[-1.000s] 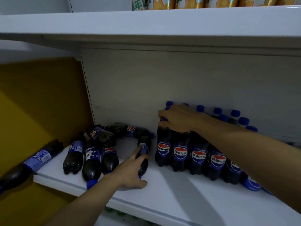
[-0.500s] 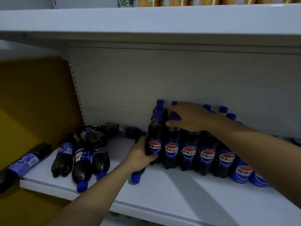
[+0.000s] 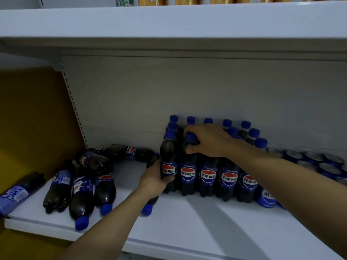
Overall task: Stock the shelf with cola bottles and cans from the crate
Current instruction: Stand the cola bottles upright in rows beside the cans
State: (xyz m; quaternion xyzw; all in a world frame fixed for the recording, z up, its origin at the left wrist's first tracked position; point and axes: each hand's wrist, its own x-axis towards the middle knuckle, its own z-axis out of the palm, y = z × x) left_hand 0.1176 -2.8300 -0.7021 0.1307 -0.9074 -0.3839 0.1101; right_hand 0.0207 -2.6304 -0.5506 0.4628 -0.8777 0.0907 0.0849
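Reaching in from the lower left, left hand, forearm angled up toward the shelf's middle, fingers wrapped round the label band of the leftmost front upright bottle, thumb across the label's lower edge. Reaching in from the right edge, right hand, wrist bent down, fingers curled over the blue cap and neck of the second front bottle, thumb pressed against its shoulder.

Standing block of upright cola bottles toward the rear of the white shelf, right of centre, rows touching, labels facing the front edge. Dark glossy plastic bodies, waisted profile, lobed bases, round ribbed blue caps, blue wrap labels with a red, white and blue disc.

Lying loose toward the shelf's left end, a cluster of fallen bottles, some caps pointing at the front edge, others piled across each other near the rear panel. One further bottle lying beneath the left wrist, cap toward the front edge. Beyond the left corner, another bottle tilted against the yellow wall.

Behind the right forearm, toward the right rear, blue cans with silver tops, packed close. Smooth matte white metal for shelf and rear panel, a perforated upright along the left rear corner. On the upper shelf, orange-and-yellow containers, tops cut off by the frame.
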